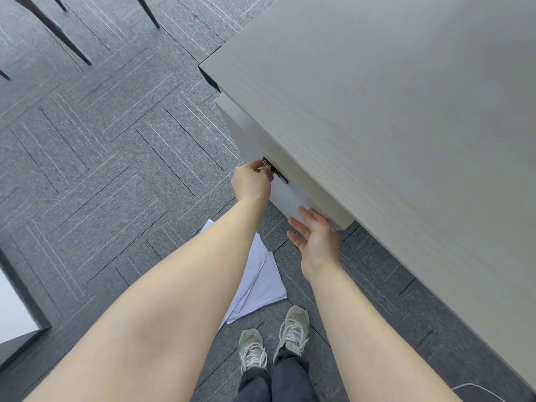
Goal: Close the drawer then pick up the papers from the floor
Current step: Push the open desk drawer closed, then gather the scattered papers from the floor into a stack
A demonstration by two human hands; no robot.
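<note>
Place: I read this as an office.
Floor: grey carpet tiles (116,158) in a herringbone lay, as I see across the room.
Furniture: pale wood-grain worktop (391,126) at 2 o'clock; thin dark chair legs (58,33) at 10 o'clock.

Head camera, single view | looks steeply down past both forearms | left hand (251,181) and right hand (317,242) mid-frame, fairly near | carpet (101,146) and shoes (272,340) below the hands
</note>
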